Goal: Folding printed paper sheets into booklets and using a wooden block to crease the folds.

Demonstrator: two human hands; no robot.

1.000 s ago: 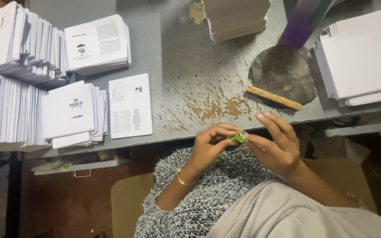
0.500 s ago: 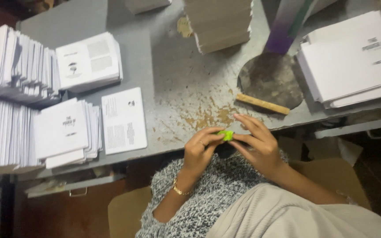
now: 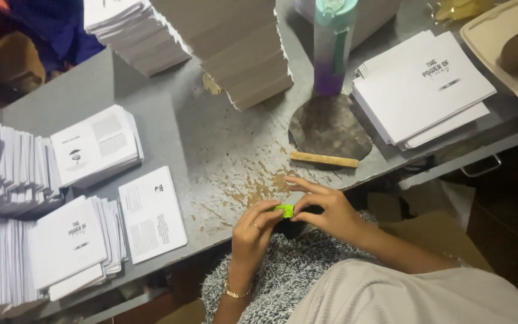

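A small bright green object (image 3: 285, 210) sits pinched between both my hands at the near edge of the grey table (image 3: 211, 138). My left hand (image 3: 254, 231), with a ring and a gold bracelet, grips its left side. From the right, my right hand (image 3: 325, 210) holds it with thumb and fingertips, the other fingers spread. Something dark lies just beneath the green object, mostly hidden. A single white printed booklet (image 3: 151, 213) lies flat to the left of my hands.
Stacks of white booklets (image 3: 70, 240) crowd the left side. More covers (image 3: 424, 87) lie at the right. A tall pile of grey sheets (image 3: 241, 48), a teal-capped purple bottle (image 3: 333, 45), a dark round stone (image 3: 330, 127), a wooden stick (image 3: 324, 159) and a tray (image 3: 505, 45) stand behind.
The camera has tilted up and the view has shifted, showing more of the table's far side. My hands stay together on the green object at the table edge.
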